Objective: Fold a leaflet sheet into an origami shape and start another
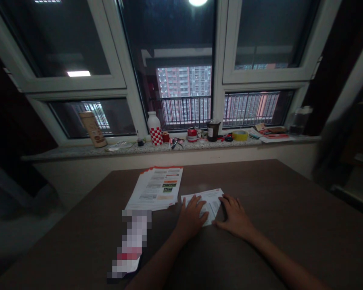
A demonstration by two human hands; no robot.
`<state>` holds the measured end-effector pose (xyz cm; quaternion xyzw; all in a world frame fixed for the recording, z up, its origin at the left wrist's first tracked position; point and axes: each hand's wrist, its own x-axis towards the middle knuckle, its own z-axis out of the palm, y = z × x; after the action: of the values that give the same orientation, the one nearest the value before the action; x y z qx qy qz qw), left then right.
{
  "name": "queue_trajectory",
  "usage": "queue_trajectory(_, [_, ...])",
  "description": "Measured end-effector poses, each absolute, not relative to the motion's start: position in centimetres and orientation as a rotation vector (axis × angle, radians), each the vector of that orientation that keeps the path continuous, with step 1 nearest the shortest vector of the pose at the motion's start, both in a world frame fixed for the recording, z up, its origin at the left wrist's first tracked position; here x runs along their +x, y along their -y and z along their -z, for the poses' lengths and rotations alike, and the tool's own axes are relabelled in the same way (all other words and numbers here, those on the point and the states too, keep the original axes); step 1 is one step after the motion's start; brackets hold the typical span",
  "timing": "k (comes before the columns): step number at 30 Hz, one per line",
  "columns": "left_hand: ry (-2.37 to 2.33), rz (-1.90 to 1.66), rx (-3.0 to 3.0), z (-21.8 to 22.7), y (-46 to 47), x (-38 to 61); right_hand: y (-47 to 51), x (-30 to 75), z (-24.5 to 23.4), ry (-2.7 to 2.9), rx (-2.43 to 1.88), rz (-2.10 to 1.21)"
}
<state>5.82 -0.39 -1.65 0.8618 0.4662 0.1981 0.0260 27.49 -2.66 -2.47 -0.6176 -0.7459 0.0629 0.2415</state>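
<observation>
Hands (192, 214) partly hide paper (209, 196) near sheets (149, 187) and perhaps a phone (134, 239)

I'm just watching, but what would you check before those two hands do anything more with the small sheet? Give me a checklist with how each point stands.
1. Left hand resting on the sheet: ok.
2. Right hand at the sheet's right edge: ok, thumb and fingers spread along it.
3. Sheet fully flat: cannot tell, the hands cover part.
4. Paper stack squared up: not ok, its edges fan out.
5. Pixelated item apart from the sheet: ok, it lies to the left.
</observation>
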Motion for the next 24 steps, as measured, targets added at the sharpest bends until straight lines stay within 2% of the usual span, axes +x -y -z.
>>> queue_trajectory(9, [-1.449, -0.599, 2.614, 1.5, 0.3, 5.7, 3.3, 29.3, 1.8, 1.926, -1.443, -0.491])
queue_trajectory(24, [-1.452, -0.48, 2.61, 1.7, 0.3, 5.9, 3.3, 28.5, 1.1, 2.053, -1.642, -0.185])
